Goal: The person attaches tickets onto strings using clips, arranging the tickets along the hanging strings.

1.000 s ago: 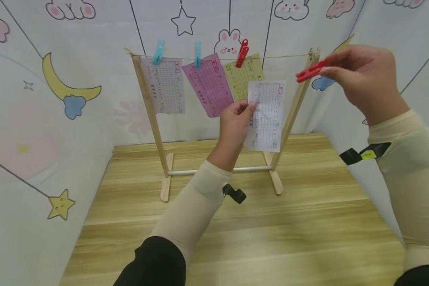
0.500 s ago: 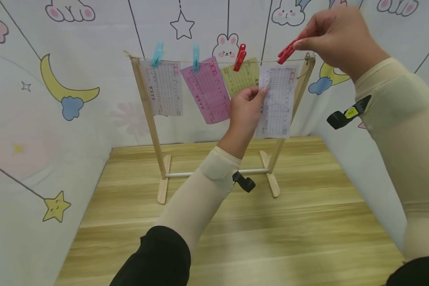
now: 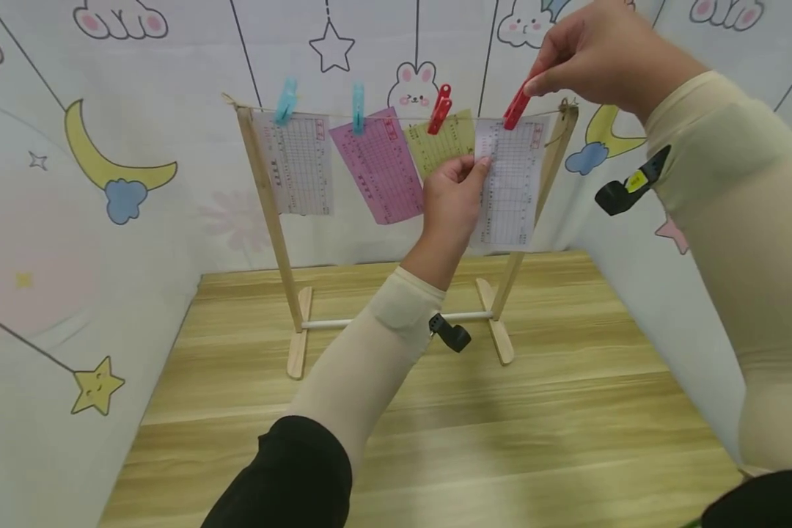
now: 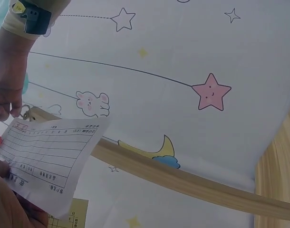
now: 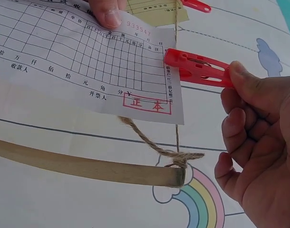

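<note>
My left hand (image 3: 452,202) pinches the left edge of a white printed receipt (image 3: 511,191), which hangs upright at the right end of the twine line (image 5: 177,135). Between thumb and fingers, my right hand (image 3: 584,59) grips the upper end of a red clothespin (image 3: 516,108). In the right wrist view that red clothespin (image 5: 197,68) sits over the receipt's top edge, its tip lying on the paper. To the left, a yellow slip (image 3: 442,139) hangs from another red clothespin (image 3: 440,110). A purple slip (image 3: 379,169) and a white slip (image 3: 297,165) hang from light blue clothespins.
A wooden post (image 3: 264,205) at the left and another post (image 3: 554,161) at the right hold the line. A white bar (image 3: 323,323) joins their feet above the wood-grain table (image 3: 567,411). Walls with cartoon prints (image 3: 33,220) stand behind and on both sides.
The receipt has risen and moved right, up to the line. My right hand has come left and up, bringing the red clothespin from beside the post down onto the receipt's top edge.
</note>
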`<state>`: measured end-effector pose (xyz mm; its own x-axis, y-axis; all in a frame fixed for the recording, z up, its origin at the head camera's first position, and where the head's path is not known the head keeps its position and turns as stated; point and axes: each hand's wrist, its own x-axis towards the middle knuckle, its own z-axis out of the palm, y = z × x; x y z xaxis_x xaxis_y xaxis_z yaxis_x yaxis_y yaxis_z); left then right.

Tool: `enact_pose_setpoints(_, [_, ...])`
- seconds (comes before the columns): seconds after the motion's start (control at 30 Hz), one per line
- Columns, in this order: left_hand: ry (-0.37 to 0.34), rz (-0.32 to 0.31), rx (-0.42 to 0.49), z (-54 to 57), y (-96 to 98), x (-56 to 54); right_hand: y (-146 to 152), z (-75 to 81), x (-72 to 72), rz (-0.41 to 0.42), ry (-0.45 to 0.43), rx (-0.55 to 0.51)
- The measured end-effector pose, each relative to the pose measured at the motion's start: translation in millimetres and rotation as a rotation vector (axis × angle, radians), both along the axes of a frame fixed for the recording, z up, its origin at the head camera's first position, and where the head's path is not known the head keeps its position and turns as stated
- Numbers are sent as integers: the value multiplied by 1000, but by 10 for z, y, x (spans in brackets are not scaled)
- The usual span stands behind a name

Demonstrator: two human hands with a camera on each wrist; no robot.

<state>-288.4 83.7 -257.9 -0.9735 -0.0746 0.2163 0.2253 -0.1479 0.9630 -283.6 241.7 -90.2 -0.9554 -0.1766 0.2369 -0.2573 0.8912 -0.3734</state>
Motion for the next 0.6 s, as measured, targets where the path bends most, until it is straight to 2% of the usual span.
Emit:
enact_pose_setpoints(0.33, [5,12,-43,4,-36,7,-37,-5,-13,-4,-34,88])
enact_pose_setpoints(0.6, [18,10,-29,-16,-50,-5,-22,5,6,9,-67,88])
